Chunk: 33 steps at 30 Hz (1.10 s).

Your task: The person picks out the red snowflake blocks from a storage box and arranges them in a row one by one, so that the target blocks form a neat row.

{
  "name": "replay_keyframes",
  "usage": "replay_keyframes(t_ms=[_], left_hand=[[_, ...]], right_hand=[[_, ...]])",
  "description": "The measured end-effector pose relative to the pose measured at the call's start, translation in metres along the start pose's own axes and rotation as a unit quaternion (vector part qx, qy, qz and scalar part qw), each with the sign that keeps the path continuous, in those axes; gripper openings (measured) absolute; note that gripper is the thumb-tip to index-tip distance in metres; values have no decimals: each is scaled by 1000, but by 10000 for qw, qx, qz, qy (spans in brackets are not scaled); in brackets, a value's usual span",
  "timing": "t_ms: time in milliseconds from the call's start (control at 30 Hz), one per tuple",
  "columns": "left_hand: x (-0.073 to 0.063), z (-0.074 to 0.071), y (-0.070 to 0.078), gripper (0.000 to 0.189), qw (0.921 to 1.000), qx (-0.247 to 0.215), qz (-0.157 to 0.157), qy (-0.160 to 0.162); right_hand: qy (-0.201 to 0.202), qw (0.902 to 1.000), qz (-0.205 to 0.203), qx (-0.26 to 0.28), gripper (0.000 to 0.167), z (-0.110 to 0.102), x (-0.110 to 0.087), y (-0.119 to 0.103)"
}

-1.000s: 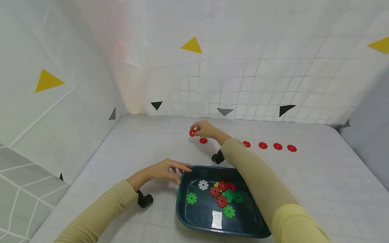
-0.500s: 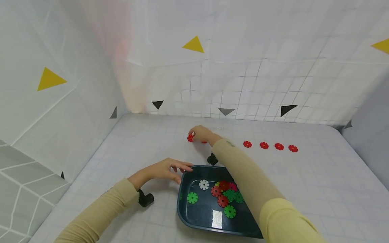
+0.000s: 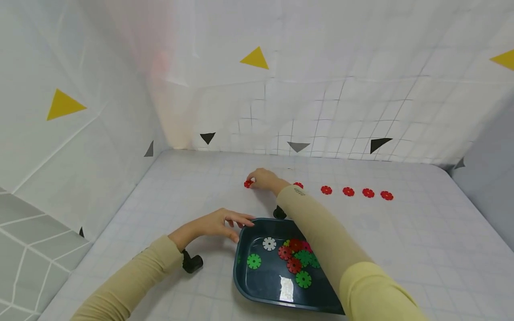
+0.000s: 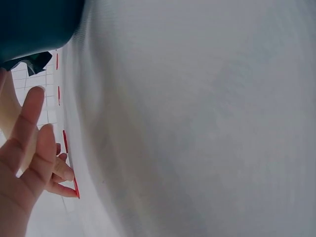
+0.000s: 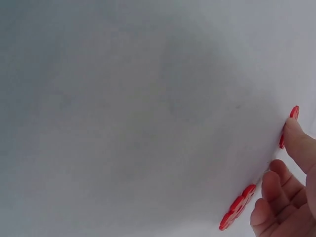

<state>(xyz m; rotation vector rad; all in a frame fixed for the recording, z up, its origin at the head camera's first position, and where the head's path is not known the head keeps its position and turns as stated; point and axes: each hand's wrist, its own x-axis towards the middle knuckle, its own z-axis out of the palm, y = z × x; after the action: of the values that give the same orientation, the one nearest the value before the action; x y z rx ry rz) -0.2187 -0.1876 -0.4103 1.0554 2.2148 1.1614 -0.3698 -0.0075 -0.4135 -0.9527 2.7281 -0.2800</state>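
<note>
Right hand [image 3: 265, 179] and red disc [image 3: 247, 184], far part of the table [image 3: 180, 187]: thumb and fingers pinch the disc by its edge, a narrow grip, at the left end of a row of red discs [image 3: 326, 190]. The right-wrist view shows the thumb on the held disc, the other fingers bent, and a neighbouring disc [image 5: 237, 207] flat on the cloth just beside them. Whether the held disc lies fully flat cannot be told. The row runs rightward across the table, its members set apart; one disc [image 3: 298, 185] is partly covered by the right sleeve [image 3: 317, 227].

Left hand [image 3: 218, 223]: fingers loosely spread, gripping nothing, fingertips at the far left corner of a dark tray [image 3: 261, 292]; firm contact cannot be judged. The tray stands nearer, partly hidden by the right sleeve. On its floor lie a white disc [image 3: 269, 244] at the far left, a green disc [image 3: 254, 261] nearer, and, to the right, an overlapping heap of mostly red and green discs [image 3: 294, 266]. Behind the table rises a pale wall [image 3: 341, 44] bearing yellow triangles [image 3: 255, 58].
</note>
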Motion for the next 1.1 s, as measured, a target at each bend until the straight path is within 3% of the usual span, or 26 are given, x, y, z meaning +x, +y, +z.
replay_keyframes(t_ms=[333,467,633,767,933,1100], left_hand=[[-1,0,0,52,10000,-36,18,17],[0,1,0,51,9999,-69,-117,30],[1,2,-1,50,9998,-22,-220,31],[0,1,-1,48,9998,3,-188,79],[-2,2,-1,48,9998,-21,-147,122],[-3,2,-3,49,9998,-16,-174,130]], right_hand=[[-49,9996,226,167,38,-1,2,-2],[237,9974,408,550,40,-10,-1,4],[691,9897,434,1176,38,-39,-18,16],[973,9797,307,1724,36,-66,-44,21],[1378,9683,22,2083,34,-92,-100,22],[1785,9656,-351,1861,34,-100,-165,24]])
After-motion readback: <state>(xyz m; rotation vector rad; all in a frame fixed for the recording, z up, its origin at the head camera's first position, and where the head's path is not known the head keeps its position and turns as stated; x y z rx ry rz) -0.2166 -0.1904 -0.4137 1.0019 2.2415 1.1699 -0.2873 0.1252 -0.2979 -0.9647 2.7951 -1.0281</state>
